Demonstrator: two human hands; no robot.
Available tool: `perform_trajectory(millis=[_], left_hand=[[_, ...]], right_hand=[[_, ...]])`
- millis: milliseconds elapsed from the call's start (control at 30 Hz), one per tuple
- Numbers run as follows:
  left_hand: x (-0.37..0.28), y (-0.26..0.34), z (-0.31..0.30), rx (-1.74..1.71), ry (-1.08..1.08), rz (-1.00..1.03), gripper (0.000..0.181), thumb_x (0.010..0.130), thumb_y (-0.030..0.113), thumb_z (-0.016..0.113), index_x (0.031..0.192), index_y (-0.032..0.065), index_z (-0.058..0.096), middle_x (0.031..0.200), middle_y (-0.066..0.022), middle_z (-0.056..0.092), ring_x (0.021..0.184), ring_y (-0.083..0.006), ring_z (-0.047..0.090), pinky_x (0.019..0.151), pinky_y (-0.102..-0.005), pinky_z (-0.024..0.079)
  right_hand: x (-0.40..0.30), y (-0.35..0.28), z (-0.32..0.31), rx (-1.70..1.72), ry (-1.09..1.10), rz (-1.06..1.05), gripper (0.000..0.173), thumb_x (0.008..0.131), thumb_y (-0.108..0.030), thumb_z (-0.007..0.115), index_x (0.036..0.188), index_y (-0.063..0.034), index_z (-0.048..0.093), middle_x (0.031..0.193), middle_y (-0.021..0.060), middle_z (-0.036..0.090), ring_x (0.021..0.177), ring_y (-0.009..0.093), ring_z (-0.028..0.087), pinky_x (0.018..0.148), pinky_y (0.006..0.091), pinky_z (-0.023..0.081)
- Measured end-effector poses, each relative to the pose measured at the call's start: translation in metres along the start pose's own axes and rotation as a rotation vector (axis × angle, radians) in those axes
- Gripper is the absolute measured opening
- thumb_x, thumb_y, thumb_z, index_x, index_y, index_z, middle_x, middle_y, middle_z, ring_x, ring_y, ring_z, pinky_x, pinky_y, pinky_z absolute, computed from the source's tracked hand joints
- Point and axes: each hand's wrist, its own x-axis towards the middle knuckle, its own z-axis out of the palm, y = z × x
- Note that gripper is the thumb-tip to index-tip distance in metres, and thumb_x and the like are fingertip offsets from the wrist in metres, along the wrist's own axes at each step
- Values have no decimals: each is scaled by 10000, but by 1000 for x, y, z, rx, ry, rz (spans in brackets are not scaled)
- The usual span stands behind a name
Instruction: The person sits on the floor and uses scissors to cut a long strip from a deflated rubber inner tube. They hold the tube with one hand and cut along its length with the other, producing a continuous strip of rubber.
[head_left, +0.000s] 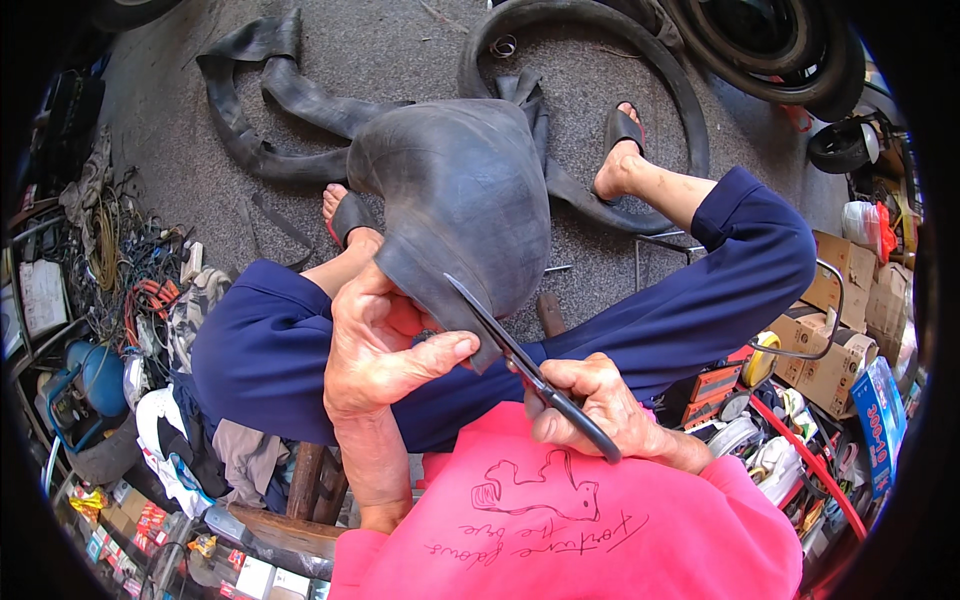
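Note:
A wide black rubber inner tube (465, 180), apparently cut open, bulges up between my knees. My left hand (382, 337) pinches a flap at its near edge, the thumb on top and the fingers beneath. In my right hand (592, 401) is a pair of dark-handled scissors (517, 352), pointing up and to the left. Their blades lie along the rubber at the right side of the held flap. Whether the lower blade is under the rubber is hard to see.
Limp rubber tubing (300, 97) lies on the grey floor ahead, and a round inner tube (694, 90) curves near my right foot. Tyres (780, 45) stand at the upper right. Tangled wires (127, 247) crowd the left. Cardboard boxes (817, 352) are stacked on the right.

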Motion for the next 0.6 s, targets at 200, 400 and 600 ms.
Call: perform_trajectory(millis=[200, 400, 600], left_hand=[[-1, 0, -2, -8, -54, -39, 567, 704, -104, 763, 1208, -72, 505, 1038, -131, 654, 907, -193, 674, 784, -305, 564], [1, 0, -2, -5, -69, -17, 562, 700, -106, 766, 1197, -72, 507, 1028, -129, 653, 903, -194, 673, 775, -307, 565], [0, -3, 0, -64, -48, -32, 469, 763, -1, 740, 1172, -61, 519, 1006, -131, 653, 812, -196, 664, 721, -325, 549]], right_hand=[[6, -11, -2, 35, -22, 23, 382, 803, -273, 786, 746, 46, 582, 566, 88, 602, 513, 65, 537, 452, 246, 361], [4, -14, -3, 22, -27, 69, 361, 791, -247, 796, 763, 48, 590, 645, 108, 669, 566, 77, 604, 479, 241, 412], [2, -1, -6, -4, 10, -35, 362, 752, -251, 833, 807, 39, 622, 529, 34, 508, 485, 49, 440, 437, 257, 330]])
